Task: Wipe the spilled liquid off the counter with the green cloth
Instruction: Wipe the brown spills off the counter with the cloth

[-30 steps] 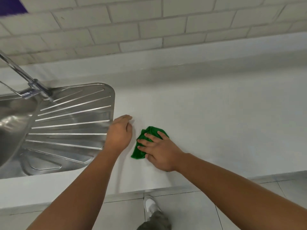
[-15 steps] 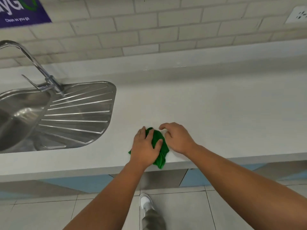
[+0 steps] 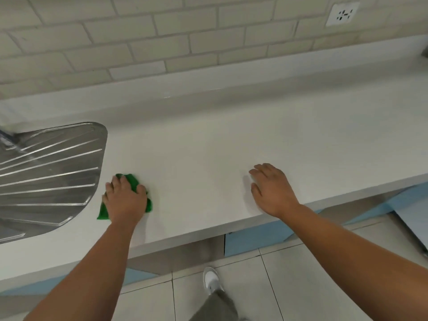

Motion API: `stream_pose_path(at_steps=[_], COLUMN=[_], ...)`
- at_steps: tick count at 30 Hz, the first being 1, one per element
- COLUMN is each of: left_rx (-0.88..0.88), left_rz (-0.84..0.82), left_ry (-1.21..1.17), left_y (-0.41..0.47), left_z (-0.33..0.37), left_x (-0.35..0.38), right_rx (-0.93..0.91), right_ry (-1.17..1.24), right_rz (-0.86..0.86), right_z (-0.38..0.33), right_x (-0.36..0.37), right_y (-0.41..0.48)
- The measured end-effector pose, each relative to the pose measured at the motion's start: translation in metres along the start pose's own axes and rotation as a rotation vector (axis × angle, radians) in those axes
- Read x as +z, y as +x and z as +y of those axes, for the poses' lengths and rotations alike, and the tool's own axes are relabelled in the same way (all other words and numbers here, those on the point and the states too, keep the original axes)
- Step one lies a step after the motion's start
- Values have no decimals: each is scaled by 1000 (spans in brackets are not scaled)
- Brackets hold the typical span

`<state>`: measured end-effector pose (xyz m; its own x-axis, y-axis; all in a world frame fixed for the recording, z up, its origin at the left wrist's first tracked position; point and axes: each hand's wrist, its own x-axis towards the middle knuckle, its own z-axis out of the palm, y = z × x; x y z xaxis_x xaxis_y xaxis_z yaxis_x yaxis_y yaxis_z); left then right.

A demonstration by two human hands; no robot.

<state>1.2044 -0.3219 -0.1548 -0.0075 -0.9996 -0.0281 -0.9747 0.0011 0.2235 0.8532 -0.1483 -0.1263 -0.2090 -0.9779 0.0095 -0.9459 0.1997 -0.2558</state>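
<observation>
Cloth point(image 3: 130, 180) slid toward the sink point(image 3: 51, 177) in the left grip point(image 3: 125, 200); right grip point(image 3: 271, 188) withdrew.
Left clutched it, right lay open; flat, overlapping strokes would clear the bench point(image 3: 231, 147) best.

The left hand point(image 3: 125, 201) is gripping a crumpled green cloth point(image 3: 130, 180) against the white tabletop point(image 3: 231, 144), just beside the ribbed stainless-steel drainboard point(image 3: 46, 172). The right hand point(image 3: 272, 192) is lying flat on the tabletop near its front edge, fingers point(image 3: 260, 169) straight, well apart from the cloth. A white shoe point(image 3: 212, 280) is standing on the tiled floor point(image 3: 301, 286).
</observation>
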Motion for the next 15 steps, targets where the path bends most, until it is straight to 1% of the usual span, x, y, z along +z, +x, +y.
stream_pose_path(at_steps=[2, 3, 7, 9, 10, 11, 12, 15], left_rx=[81, 154, 588, 774, 821, 830, 795, 523], left_rz=[-53, -68, -155, -223, -241, -231, -210, -65], left_ry=[16, 18, -6, -42, -83, -125, -164, -161], left_y=[9, 9, -3, -8, -5, 3, 18, 84], left_z=[44, 69, 168, 183, 178, 169, 160, 124], left_x=[8, 14, 35, 42, 42, 42, 41, 39], right_rx=[23, 28, 65, 72, 74, 74, 82, 77], right_ry=[-24, -32, -23, -23, -24, -26, -24, -34], right_rz=[-22, -22, -17, -12, -12, -8, -12, 18], right_z=[13, 18, 35, 42, 45, 49, 54, 65], right_x=[-6, -7, -17, -20, -21, -22, -24, -27], right_y=[8, 13, 57, 82, 93, 103, 116, 143])
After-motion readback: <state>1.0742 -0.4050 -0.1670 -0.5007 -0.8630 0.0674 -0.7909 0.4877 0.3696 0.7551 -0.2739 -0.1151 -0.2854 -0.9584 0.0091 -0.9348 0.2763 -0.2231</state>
